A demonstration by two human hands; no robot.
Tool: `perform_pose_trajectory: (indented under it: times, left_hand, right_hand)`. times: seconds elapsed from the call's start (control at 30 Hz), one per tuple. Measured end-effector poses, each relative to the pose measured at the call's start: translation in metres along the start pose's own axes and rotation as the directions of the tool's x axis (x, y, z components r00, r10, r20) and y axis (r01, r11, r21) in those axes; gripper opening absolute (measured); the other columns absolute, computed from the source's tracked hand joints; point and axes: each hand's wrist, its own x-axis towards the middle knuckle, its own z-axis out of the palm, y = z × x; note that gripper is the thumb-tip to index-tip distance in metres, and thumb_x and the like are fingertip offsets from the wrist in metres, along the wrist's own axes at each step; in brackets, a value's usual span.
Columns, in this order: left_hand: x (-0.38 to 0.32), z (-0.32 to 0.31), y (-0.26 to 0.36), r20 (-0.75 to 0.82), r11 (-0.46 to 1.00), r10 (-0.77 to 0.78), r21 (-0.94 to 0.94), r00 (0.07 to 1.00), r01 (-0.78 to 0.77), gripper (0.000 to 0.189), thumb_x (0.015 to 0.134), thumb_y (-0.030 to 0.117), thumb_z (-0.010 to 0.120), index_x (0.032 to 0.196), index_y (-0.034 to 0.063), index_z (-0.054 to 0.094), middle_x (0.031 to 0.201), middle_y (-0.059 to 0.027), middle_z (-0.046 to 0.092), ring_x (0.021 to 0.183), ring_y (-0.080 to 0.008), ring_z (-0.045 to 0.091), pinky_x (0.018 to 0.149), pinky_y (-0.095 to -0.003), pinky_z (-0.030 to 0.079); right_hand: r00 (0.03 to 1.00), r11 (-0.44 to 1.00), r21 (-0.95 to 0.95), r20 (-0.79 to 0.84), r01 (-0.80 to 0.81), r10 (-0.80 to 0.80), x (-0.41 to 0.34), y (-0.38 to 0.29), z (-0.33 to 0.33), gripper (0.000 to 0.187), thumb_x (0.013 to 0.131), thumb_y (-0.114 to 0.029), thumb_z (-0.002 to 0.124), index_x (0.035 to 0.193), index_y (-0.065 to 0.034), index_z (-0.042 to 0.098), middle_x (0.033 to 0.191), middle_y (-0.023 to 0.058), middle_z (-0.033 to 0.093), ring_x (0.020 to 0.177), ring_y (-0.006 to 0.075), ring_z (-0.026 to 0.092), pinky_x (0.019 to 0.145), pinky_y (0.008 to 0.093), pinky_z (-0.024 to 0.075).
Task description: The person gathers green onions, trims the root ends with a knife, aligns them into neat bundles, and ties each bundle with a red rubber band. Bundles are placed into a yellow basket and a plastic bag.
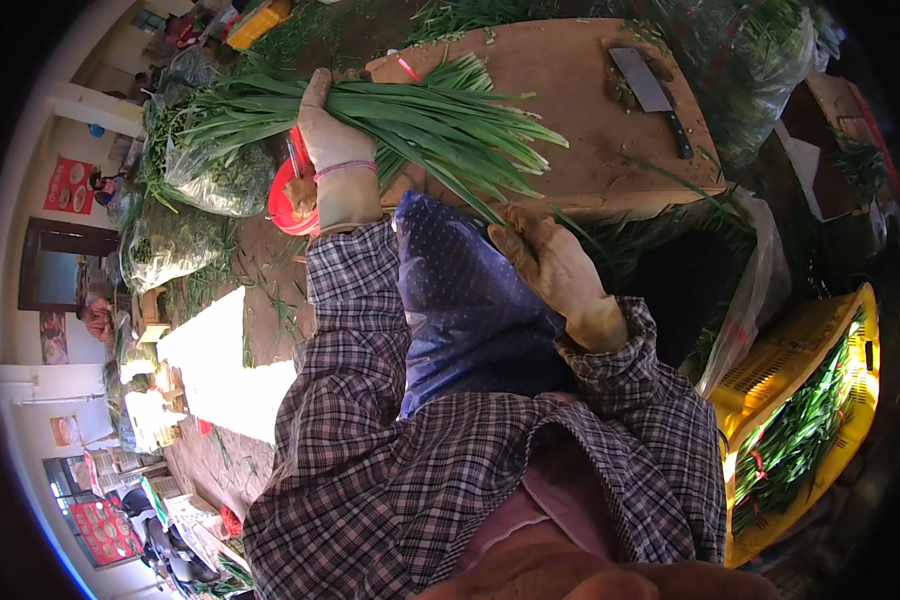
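Note:
My left hand [337, 139], in a pale work glove with a pink band at the wrist, grips a bunch of long flat green leaves, seemingly garlic chives [435, 120]. Their pale cut ends point right, over a wooden board [562, 67]. A second bunch [461, 73], with a red tie near it, lies behind on the board. Low and to the right of the held bunch is my right hand [559, 274], gloved too, its soiled fingertips around a leaf that slants down from the bunch. A cleaver [641, 79] with a black handle rests at the board's right side.
Beside my left wrist stands a red bucket [289, 199]. Bagged greens [221, 176] lie to the left, with another plastic bag of greens [765, 97] at upper right. A yellow crate [765, 375] with tied greens is at lower right. Other people are in the far left background.

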Motion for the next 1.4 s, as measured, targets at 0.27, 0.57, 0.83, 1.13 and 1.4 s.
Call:
perform_pose_trajectory:
  times: [0.27, 0.57, 0.83, 1.13, 1.4]
  left_hand:
    - [0.0, -0.005, 0.007, 0.089, 0.999, 0.011, -0.051, 0.996, -0.006, 0.016, 0.092, 0.02, 0.061, 0.089, 0.0041, 0.061, 0.084, -0.0107, 0.063, 0.082, -0.0254, 0.062, 0.085, -0.0397, 0.054]
    - [-0.007, 0.0, 0.002, 0.133, 0.998, 0.02, -0.063, 0.991, -0.011, 0.019, 0.09, 0.019, 0.06, 0.08, 0.0024, 0.059, 0.08, -0.0133, 0.062, 0.082, -0.0276, 0.06, 0.093, -0.0456, 0.051]
    - [0.005, -0.011, 0.003, 0.144, 0.995, 0.029, 0.089, 0.989, -0.042, 0.02, 0.091, 0.021, 0.059, 0.082, 0.0033, 0.06, 0.084, -0.0127, 0.065, 0.086, -0.0291, 0.061, 0.089, -0.0452, 0.051]
    - [0.024, -0.019, 0.03, 0.004, 0.997, 0.063, 0.039, 0.998, -0.063, 0.016, 0.091, 0.022, 0.061, 0.09, 0.0054, 0.062, 0.091, -0.013, 0.066, 0.086, -0.028, 0.063, 0.081, -0.0409, 0.052]
    - [0.021, -0.027, 0.039, 0.021, 0.999, 0.052, 0.01, 0.998, -0.052, 0.016, 0.092, 0.022, 0.059, 0.09, 0.0064, 0.062, 0.092, -0.0115, 0.066, 0.088, -0.0284, 0.062, 0.085, -0.0438, 0.051]
  right_hand:
    - [0.958, 0.979, -0.192, -0.264, 0.062, -0.112, 0.017, -0.02, -0.038, 0.013, 0.094, -0.013, 0.063, 0.092, -0.0013, 0.067, 0.078, 0.0182, 0.067, 0.068, 0.0343, 0.066, 0.061, 0.0401, 0.0504]
    - [0.93, 0.583, 0.784, -0.019, -0.214, 0.368, 0.047, 0.013, 0.011, 0.029, 0.097, -0.024, 0.064, 0.106, 0.0022, 0.069, 0.086, 0.0125, 0.072, 0.075, 0.0154, 0.067, 0.072, 0.0285, 0.054]
    - [0.888, 0.548, 0.732, 0.172, -0.404, 0.426, 0.029, 0.011, -0.002, 0.033, 0.095, -0.024, 0.067, 0.11, 0.0048, 0.067, 0.076, 0.0052, 0.065, 0.067, 0.0132, 0.065, 0.061, 0.0233, 0.0521]
    - [0.786, 0.781, -0.265, 0.114, -0.566, 0.608, -0.036, 0.098, -0.028, 0.028, 0.088, -0.02, 0.071, 0.108, -0.002, 0.065, 0.076, 0.0092, 0.067, 0.067, 0.0213, 0.068, 0.063, 0.0347, 0.0542]
    - [0.947, 0.804, -0.59, -0.211, 0.074, -0.242, 0.024, 0.003, 0.0, 0.016, 0.09, -0.021, 0.065, 0.104, -0.0136, 0.063, 0.071, 0.0117, 0.065, 0.067, 0.0313, 0.066, 0.057, 0.0434, 0.0518]
